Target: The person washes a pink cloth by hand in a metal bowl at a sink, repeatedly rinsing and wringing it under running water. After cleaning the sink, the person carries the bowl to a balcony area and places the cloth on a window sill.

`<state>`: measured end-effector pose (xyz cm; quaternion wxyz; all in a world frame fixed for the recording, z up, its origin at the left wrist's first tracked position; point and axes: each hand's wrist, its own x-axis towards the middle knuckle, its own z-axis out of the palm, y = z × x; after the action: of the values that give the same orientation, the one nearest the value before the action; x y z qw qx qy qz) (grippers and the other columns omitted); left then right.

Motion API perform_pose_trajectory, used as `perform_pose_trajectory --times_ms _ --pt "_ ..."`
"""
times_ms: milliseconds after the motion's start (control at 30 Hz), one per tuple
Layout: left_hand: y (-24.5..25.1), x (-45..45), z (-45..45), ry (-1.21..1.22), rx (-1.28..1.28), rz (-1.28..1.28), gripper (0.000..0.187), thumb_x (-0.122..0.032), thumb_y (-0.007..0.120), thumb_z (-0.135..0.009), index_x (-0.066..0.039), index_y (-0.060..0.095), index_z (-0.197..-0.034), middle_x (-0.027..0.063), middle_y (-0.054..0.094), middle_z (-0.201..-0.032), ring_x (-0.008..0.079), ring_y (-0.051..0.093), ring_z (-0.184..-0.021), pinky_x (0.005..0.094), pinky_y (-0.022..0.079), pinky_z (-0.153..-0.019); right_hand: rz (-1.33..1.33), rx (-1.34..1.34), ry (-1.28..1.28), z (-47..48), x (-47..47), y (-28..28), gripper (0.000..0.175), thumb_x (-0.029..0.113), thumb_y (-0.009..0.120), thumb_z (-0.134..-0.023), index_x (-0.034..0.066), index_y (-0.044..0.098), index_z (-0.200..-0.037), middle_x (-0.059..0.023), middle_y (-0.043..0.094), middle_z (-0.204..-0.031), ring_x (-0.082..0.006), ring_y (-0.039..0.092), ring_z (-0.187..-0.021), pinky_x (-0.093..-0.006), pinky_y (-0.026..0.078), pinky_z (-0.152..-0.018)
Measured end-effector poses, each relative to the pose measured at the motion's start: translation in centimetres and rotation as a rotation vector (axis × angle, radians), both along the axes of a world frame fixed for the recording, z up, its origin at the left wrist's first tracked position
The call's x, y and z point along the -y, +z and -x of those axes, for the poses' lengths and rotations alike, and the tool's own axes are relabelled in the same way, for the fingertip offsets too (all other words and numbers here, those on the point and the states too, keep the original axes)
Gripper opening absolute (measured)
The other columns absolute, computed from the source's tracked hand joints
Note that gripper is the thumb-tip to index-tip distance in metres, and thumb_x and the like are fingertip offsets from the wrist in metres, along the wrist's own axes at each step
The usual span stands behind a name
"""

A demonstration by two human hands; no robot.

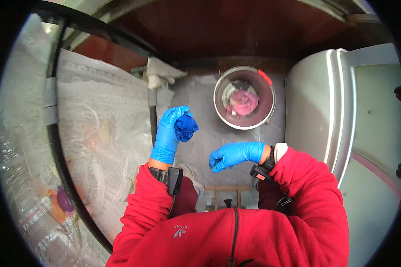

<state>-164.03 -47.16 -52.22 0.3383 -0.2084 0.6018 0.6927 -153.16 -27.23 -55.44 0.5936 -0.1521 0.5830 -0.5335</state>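
My left hand (169,130), in a blue rubber glove, grips a bunched dark blue cloth (186,127) that bulges out past the palm on its right side. Lower and to the right is my right hand (235,155), gloved the same way, fingers bent down and partly hidden; I see nothing in it. Beyond both hands a round bucket (221,115) with a pale rim stands on the grey floor. A pink cloth (244,102) and something dark lie inside it. Neither hand touches the bucket.
A lace-trimmed, clear-covered tablecloth (100,133) and a curved black frame (58,147) fill the left side. On the right stands a silver-grey refrigerator (307,110). A dark red panel (214,30) closes off the far side. A whitish cloth (162,73) hangs by the table corner.
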Motion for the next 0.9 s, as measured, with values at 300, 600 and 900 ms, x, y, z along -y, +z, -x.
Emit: perform_pose_trajectory --times_ms 300,600,900 --pt "4.0 -5.0 2.6 0.020 -0.469 -0.065 0.028 -0.033 0.062 -0.091 -0.008 0.060 -0.077 0.0039 0.056 -0.058 0.0133 0.050 -0.045 0.0262 0.037 -0.042 -0.106 -0.394 -0.349 1.8 -6.5 8.7 0.030 0.031 0.064 -0.089 0.0086 0.065 -0.108 -0.0039 0.066 -0.093 -0.0134 0.062 -0.084 -0.0295 0.051 -0.072" --pt "8.3 -2.8 -3.3 -0.076 -0.190 -0.177 0.029 -0.037 0.064 -0.088 -0.010 0.060 -0.078 0.0047 0.056 -0.058 0.0184 0.055 -0.046 0.0311 0.042 -0.040 -0.637 -0.636 -0.409 -2.5 -11.1 12.1 0.040 0.040 0.064 -0.082 0.0090 0.068 -0.107 -0.0117 0.068 -0.099 -0.0284 0.065 -0.092 -0.0361 0.049 -0.085" --pt "12.7 -3.1 -1.3 -0.106 -0.275 -0.331 0.022 -0.033 0.066 -0.088 -0.013 0.065 -0.082 0.0045 0.066 -0.070 0.0198 0.062 -0.059 0.0338 0.051 -0.055 -1.347 -0.961 -0.373 -6.1 -17.0 12.4 0.031 0.042 0.062 -0.078 0.0153 0.071 -0.092 -0.0120 0.069 -0.098 -0.0298 0.064 -0.099 -0.0489 0.042 -0.090"
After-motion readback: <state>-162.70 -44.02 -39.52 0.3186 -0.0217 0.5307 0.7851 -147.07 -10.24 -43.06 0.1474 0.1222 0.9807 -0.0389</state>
